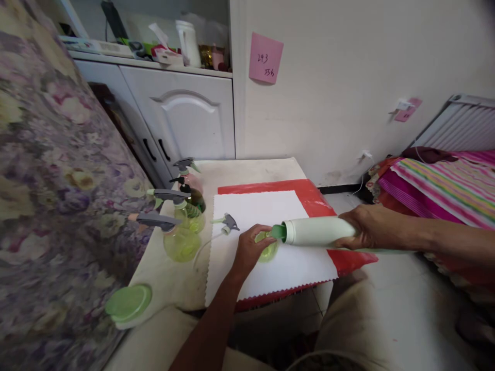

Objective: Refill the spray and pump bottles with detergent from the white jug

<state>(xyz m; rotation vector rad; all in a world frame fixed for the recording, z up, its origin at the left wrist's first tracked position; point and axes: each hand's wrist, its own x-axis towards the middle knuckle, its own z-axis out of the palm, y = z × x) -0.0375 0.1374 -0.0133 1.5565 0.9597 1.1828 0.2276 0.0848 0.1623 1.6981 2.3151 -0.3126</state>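
Note:
My right hand (365, 226) grips a pale green flask (317, 231), tipped almost level with its mouth to the left. At that mouth is a small green piece (277, 232), perhaps a spout or funnel. Under it stands a see-through yellow-green bottle (267, 252), its neck held in the curled fingers of my left hand (253, 243). Whether liquid is flowing I cannot tell. A grey spray head (231, 222) with a pale tube lies left of my left hand, on a white sheet (266, 206).
Several spray bottles (181, 242) stand along the table's left side. A green round lid-like object (129, 304) sits at the front left corner. Red sheeting (313, 201) lies under the white one. A floral curtain (73, 170) hangs left; a bed (433, 185) is right.

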